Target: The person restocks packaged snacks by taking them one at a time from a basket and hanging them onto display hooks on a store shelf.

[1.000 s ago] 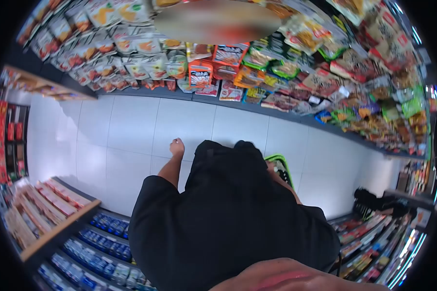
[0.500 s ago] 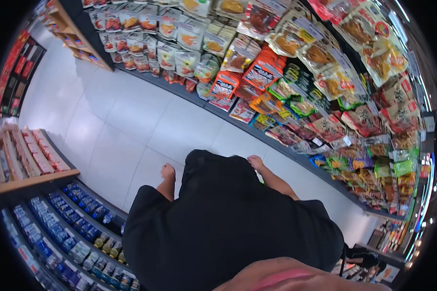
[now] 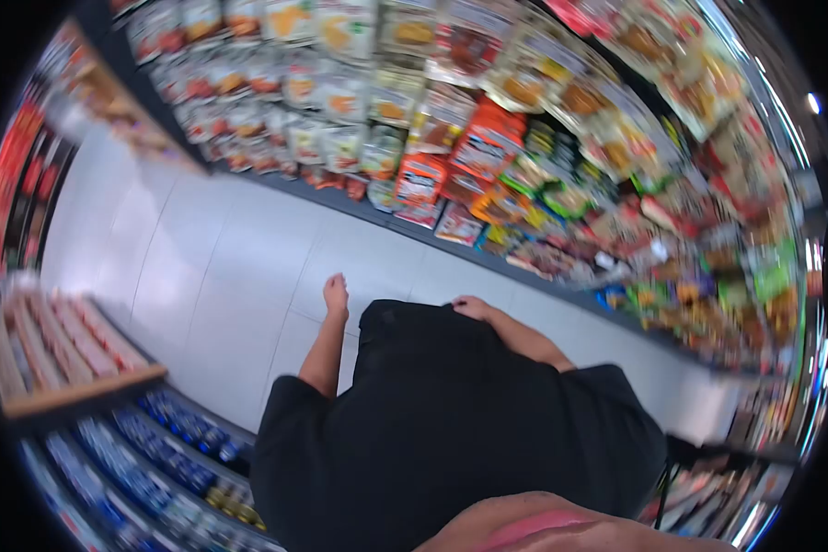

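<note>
My left hand (image 3: pixel 336 295) is held out ahead of my body over the pale floor, its fingers loosely apart with nothing visible in them. Close to the front edge of my black shirt (image 3: pixel 451 405) is my right hand (image 3: pixel 472 307), its fingers curled in; no object shows in it. Neither hand touches the shelves. Nearest ahead, packets of snacks hang in rows, among them orange packets (image 3: pixel 489 138) and a lower orange packet (image 3: pixel 420 179).
A pale tiled floor (image 3: pixel 239 267) runs between the shelves. Bottles (image 3: pixel 179 419) fill a rack at lower left, beside a wood-edged shelf (image 3: pixel 87 391) of boxes. A dark ledge (image 3: pixel 377 216) borders the snack display. Red goods (image 3: pixel 14 156) stand far left.
My left hand has swung forward, away from my body. My right hand has drawn slightly inward across the shirt front. The surrounding shelves have shifted in view and are more blurred.
</note>
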The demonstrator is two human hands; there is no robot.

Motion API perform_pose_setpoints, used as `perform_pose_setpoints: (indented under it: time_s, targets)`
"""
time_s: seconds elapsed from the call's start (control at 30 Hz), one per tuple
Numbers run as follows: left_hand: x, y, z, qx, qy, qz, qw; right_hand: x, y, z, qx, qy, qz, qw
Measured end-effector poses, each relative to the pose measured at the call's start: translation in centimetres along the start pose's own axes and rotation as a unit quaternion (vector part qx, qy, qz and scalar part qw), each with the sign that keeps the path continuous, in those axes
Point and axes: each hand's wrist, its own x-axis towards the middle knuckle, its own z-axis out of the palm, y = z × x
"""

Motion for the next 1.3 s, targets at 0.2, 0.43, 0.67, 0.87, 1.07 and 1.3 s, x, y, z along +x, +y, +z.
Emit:
perform_pose_setpoints:
  time_s: [0.2,0.43,0.67,0.87,1.07,1.3]
  targets:
    - [-19.6,26.7,8.1,-0.224,-0.363,0.166,0.889,-3.3,0.2,1.5,0.006,0.274,0.123,0.954]
    - [-37.7,40.8,10.2,-0.222,-0.7,0.368,0.57,-5.7,-1.5,1.5,0.065,0.348,0.266,0.896]
    - [-40.8,41.1,11.9,-0.214,-0.827,0.261,0.45,-6.1,-0.1,2.4,0.09,0.371,0.276,0.882]
    - [-41.2,40.6,12.2,-0.209,-0.842,0.233,0.439,-4.9,0.6,1.9,0.075,0.35,0.276,0.892]
    - [-40.9,39.4,11.5,-0.218,-0.844,0.218,0.439,-4.3,-0.5,1.0,0.081,0.354,0.267,0.893]
    - [-40.6,40.0,10.6,-0.221,-0.835,0.225,0.451,-2.7,0.6,0.9,0.084,0.3,0.254,0.916]
